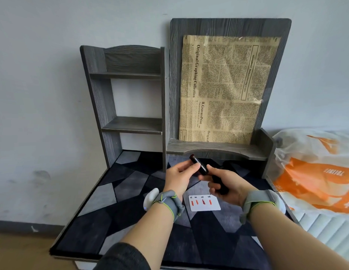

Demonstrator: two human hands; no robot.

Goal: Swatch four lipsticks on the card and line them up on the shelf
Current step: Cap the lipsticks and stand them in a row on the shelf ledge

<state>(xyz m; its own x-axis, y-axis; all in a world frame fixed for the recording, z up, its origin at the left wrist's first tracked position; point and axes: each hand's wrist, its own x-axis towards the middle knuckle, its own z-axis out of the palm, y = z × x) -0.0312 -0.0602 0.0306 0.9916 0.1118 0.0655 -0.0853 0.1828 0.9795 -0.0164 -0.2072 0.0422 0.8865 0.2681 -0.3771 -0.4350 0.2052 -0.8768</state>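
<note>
Here, before the grey shelf (216,149) and over the patchwork mat (103,193), our left hand (179,177) pinches, and our right hand (231,185) curls round, what each holds above the white card (205,207) with four red swatches: a tilted black lipstick (198,165), a dark tube (220,185).

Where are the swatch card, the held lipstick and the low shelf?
swatch card (205,208): head view, blank lower area.
lipstick (197,162): head view, black tube between the hands.
low shelf (224,148): head view, bare top board.
</note>
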